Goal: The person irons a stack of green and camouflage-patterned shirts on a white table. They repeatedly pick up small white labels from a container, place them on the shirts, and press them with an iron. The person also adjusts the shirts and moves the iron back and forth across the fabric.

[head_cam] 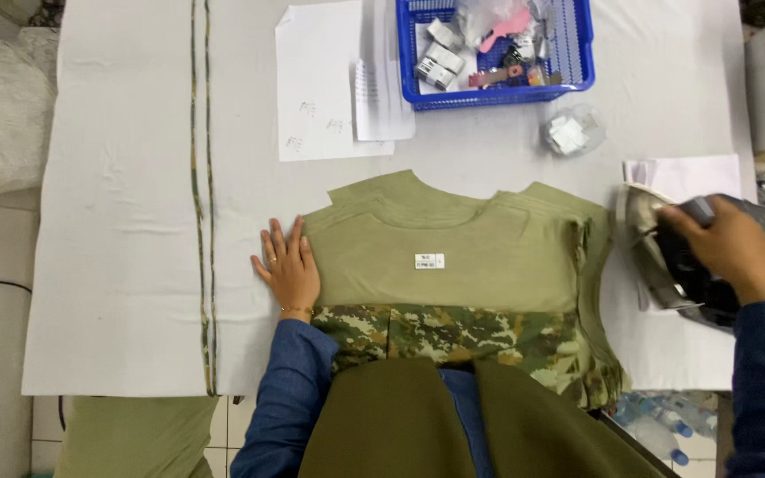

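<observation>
A stack of flat olive-green cut fabric panels (453,252) with scooped necklines lies at the centre of the white padded table (126,221), its lower edge meeting a band of green-and-brown camouflage cloth (453,341) at 6 o'clock. The left hand (289,265) rests flat and open, fingers spread, at 9 o'clock of the stack, its fingertips touching the edge of the panels. The right hand (728,248) is closed around the handle of a grey steam iron (666,257), which sits tilted on its rest at 3 o'clock, well apart from the fabric.

Judging by this, the panels are laid out and held flat, but pressing has not begun on the top piece: the iron is off the cloth.

Counted: one iron, one small white label (429,260) on the top panel, one blue plastic basket (577,53) of small parts at 12 o'clock, one clear bag of white tags (570,131) at 1 o'clock, and two narrow camouflage strips (201,177) running down the table at 9 o'clock. How many panels are stacked cannot be told; at least three edges show.
</observation>
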